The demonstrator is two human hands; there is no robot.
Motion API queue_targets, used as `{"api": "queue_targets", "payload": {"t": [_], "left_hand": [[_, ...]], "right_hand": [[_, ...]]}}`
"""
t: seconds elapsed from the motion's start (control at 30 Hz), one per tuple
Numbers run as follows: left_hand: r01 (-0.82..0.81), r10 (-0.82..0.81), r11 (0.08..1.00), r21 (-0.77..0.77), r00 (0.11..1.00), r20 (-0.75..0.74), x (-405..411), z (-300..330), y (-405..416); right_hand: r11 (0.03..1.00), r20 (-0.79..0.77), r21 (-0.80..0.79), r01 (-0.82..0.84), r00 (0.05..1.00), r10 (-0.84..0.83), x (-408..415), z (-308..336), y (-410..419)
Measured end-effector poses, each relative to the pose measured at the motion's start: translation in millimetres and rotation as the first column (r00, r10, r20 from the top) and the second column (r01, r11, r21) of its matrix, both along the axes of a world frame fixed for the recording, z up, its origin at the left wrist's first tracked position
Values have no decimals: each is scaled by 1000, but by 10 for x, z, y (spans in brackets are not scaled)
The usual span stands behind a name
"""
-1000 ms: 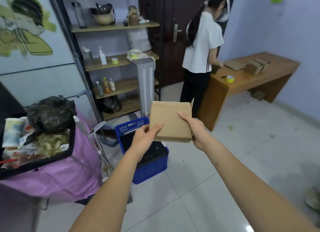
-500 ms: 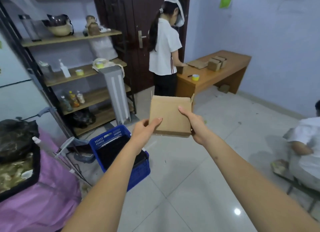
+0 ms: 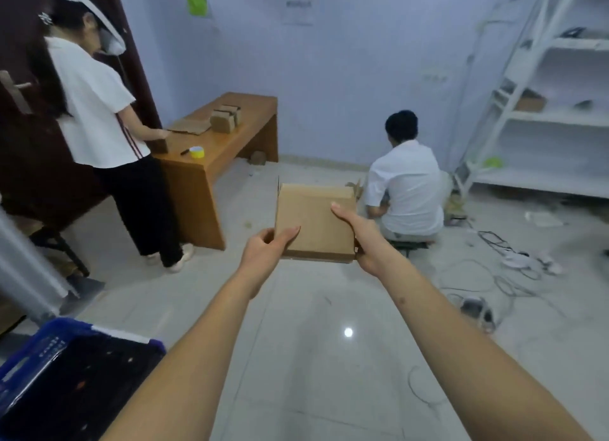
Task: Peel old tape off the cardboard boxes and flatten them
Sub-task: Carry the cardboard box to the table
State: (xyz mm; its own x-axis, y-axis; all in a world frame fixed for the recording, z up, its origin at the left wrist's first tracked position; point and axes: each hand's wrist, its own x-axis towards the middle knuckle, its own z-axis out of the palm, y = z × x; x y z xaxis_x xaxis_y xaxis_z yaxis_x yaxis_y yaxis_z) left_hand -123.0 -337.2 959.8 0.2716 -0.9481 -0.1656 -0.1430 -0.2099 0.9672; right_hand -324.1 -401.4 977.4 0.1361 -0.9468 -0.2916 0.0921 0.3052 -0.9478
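Head view: your left hand (image 3: 267,251) grips the near left corner of the cardboard box (image 3: 313,221), thumb on top; your right hand (image 3: 361,239) clasps its right edge, holding it above the floor (image 3: 329,358), beyond the blue crate (image 3: 43,348).

A box (image 3: 313,220) is sitting between the left hand (image 3: 263,248) and right hand (image 3: 361,239). A desk (image 3: 224,137) is standing behind to the left, shelves (image 3: 543,117) far right, a crate (image 3: 49,368) lying near left.
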Motion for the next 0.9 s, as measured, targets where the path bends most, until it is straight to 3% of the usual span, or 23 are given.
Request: {"api": "queue_targets", "payload": {"t": [0.17, 0.4, 0.67, 0.9], "left_hand": [[256, -256, 967, -15, 967, -2, -963, -32, -202], [540, -540, 841, -32, 841, -7, -2640, 13, -297], [771, -771, 636, -9, 636, -10, -4576, -55, -115], [884, -885, 466, -28, 465, -24, -5767, -137, 118]], "right_hand": [[964, 27, 21, 265, 964, -265, -1047, -37, 277], [830, 20, 57, 555, 830, -557, -2635, 17, 813], [591, 52, 113, 798, 590, -806, -4251, 2, 1636], [397, -6, 114, 911, 400, -916, -5218, -4, 2181]]}}
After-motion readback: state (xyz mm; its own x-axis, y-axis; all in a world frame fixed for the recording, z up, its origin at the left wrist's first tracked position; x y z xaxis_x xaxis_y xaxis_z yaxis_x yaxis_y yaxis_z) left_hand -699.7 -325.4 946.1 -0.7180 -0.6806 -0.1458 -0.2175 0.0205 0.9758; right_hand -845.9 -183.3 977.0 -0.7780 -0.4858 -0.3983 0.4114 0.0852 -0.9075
